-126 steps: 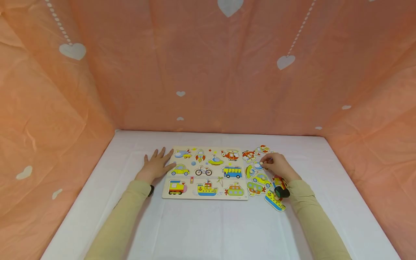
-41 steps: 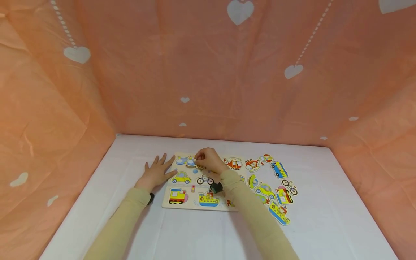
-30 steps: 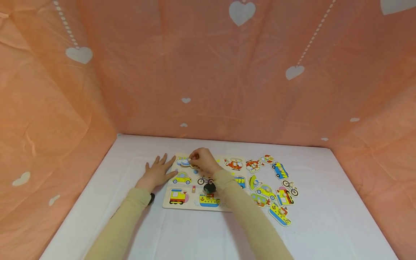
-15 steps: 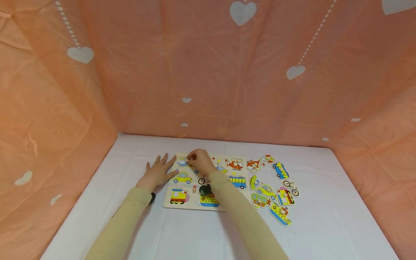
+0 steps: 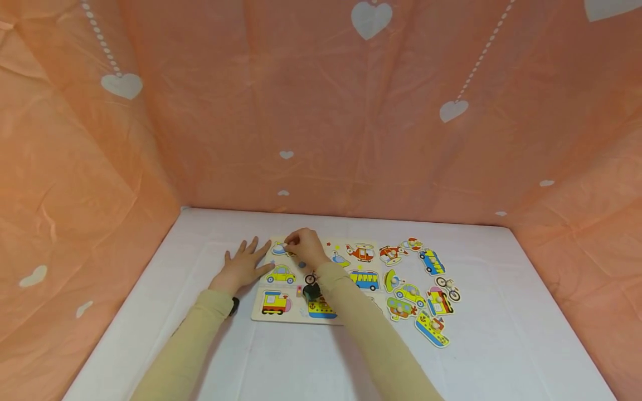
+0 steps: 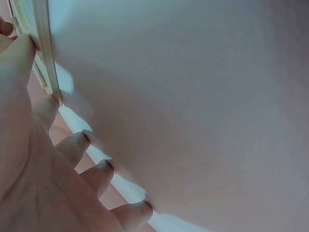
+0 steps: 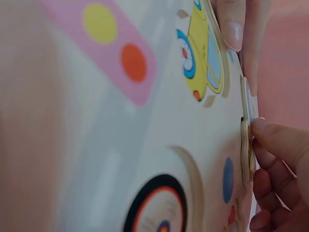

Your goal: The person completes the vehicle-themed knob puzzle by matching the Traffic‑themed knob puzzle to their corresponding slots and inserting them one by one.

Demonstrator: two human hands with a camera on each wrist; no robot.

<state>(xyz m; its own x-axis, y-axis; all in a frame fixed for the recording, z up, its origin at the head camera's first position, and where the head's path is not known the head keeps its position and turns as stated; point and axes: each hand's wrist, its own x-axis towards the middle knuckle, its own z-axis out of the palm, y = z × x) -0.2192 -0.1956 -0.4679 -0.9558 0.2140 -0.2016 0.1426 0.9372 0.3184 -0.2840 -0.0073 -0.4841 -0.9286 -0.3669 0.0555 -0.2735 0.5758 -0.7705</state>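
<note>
A wooden peg puzzle board [image 5: 297, 315] printed with vehicles lies on the white table. My right hand [image 5: 305, 248] pinches the knob of an airplane piece [image 5: 277, 248] over the airplane picture at the board's top left corner. In the right wrist view, that piece [image 7: 246, 150] shows edge-on at the board's surface, with thumb and finger at its knob. My left hand [image 5: 241, 270] rests at the board's left edge with fingers spread. The left wrist view shows its thumb and index finger touching the board's edge [image 6: 44, 48], other fingertips on the tablecloth.
Right of the board lie loose knobbed pieces: a helicopter [image 5: 392, 255], rocket [image 5: 411, 244], bus [image 5: 432, 262], bicycle [image 5: 448, 288], flying saucer [image 5: 392, 281], car [image 5: 410, 295], submarine [image 5: 399, 308], train [image 5: 439, 301] and ship [image 5: 432, 329]. An orange curtain [image 5: 321, 111] surrounds the table.
From among the loose pieces, my right hand has carried the airplane piece left to the board's top left, then shifted it slightly further left onto the airplane picture. The left hand stays at the edge.
</note>
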